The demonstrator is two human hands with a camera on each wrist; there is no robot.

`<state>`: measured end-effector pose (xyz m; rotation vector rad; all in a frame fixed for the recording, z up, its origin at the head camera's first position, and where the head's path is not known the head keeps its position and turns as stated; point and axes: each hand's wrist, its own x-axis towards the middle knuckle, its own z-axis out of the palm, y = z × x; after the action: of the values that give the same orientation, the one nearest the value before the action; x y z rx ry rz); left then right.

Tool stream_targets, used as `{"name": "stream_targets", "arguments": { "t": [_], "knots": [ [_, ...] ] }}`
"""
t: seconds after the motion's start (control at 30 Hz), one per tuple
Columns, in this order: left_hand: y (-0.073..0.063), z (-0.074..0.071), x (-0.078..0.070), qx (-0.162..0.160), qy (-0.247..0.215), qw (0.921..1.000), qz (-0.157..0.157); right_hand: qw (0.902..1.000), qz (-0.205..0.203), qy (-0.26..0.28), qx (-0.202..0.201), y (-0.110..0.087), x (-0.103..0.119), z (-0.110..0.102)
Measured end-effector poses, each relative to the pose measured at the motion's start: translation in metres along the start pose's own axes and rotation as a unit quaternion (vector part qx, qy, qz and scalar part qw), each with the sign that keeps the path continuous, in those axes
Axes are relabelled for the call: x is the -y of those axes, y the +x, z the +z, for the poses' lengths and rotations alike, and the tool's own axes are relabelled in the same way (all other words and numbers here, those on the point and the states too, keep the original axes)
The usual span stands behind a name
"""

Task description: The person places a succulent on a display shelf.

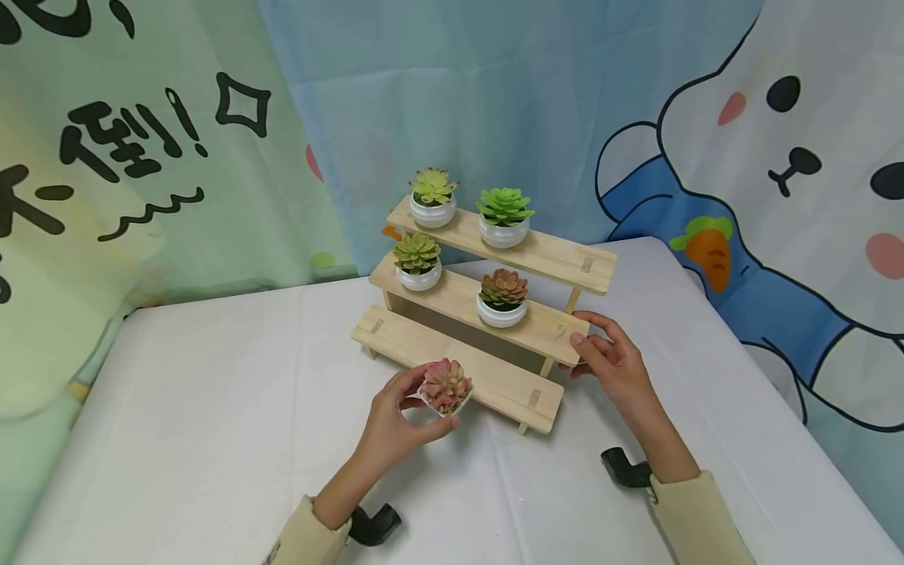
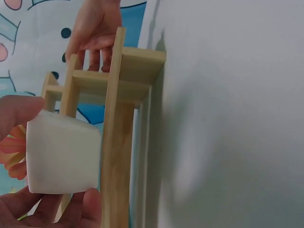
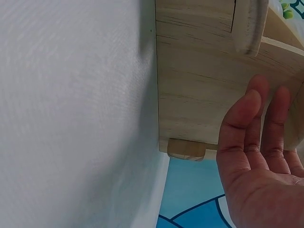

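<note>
In the head view, my left hand (image 1: 401, 428) holds a pink potted succulent (image 1: 446, 386) in front of the lowest tier of a three-tier wooden shelf stand (image 1: 417, 341). The left wrist view shows its white square pot (image 2: 64, 154) between thumb and fingers. At the stand's right end my right hand (image 1: 616, 361) grips the middle tier, thumb on top and fingers beneath. Seen closer in the right wrist view, the fingers (image 3: 274, 126) curl by the plank's underside. The bottom tier bears nothing.
A yellow-green succulent (image 1: 433, 188) and a bright green one (image 1: 504, 207) stand on the top tier. On the middle tier sit a green succulent (image 1: 417, 253) and a reddish-brown one (image 1: 503, 289). A white cloth covers the table (image 1: 212, 424); a printed curtain (image 1: 480, 94) hangs behind.
</note>
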<state>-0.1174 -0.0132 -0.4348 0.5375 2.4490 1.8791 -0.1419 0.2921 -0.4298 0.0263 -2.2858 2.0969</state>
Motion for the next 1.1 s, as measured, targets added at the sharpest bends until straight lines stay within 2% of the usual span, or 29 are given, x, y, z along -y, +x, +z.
{"name": "stream_targets", "arguments": {
  "t": [0.37,0.7,1.1],
  "knots": [
    [0.020,-0.005,-0.005,-0.022,0.006,0.9997,-0.003,1.0000,0.001,0.001,-0.002,0.000,-0.001,0.000],
    [0.037,-0.008,-0.005,-0.025,0.024,0.9993,0.014,1.0000,-0.002,-0.003,-0.001,0.000,0.000,0.001],
    [0.050,-0.003,0.003,-0.023,0.027,0.9988,-0.035,0.9999,0.001,-0.013,-0.002,-0.001,0.001,0.000]
  ]
}}
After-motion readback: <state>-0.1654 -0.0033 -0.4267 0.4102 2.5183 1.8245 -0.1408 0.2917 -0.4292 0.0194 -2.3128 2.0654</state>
